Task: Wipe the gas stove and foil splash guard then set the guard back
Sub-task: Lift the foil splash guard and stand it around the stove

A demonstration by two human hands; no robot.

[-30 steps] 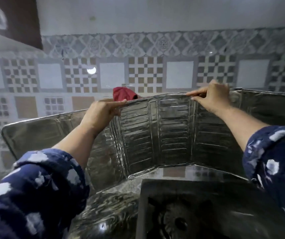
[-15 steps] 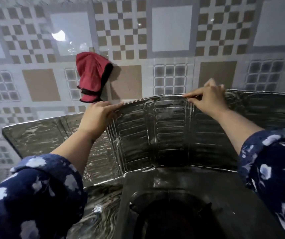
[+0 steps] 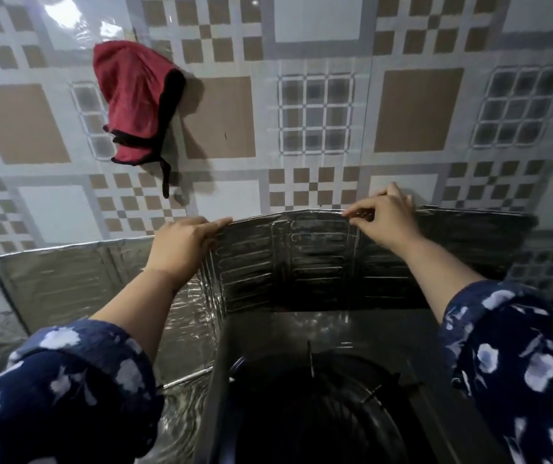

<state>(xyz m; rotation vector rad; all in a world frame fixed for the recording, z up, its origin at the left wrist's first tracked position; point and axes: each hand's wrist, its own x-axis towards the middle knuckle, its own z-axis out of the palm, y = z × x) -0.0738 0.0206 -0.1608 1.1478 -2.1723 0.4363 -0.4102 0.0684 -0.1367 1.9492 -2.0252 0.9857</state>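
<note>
Both hands, left hand (image 3: 181, 244) and right hand (image 3: 383, 216), are closed on the top edge of the foil guard (image 3: 301, 259), a ribbed, creased silver panel stood upright behind the stove (image 3: 318, 396), apparently against the tiled wall (image 3: 318, 35).

No text, label or number is readable (tiles carry patterns only).

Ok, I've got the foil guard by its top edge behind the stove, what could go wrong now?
The crinkled silver foil splash guard is thin, and both the left hand and right hand grip only its top edge, so it may buckle or crease. Its left wing is unsupported and could flop. The bottom might catch the dark gas stove.
</note>
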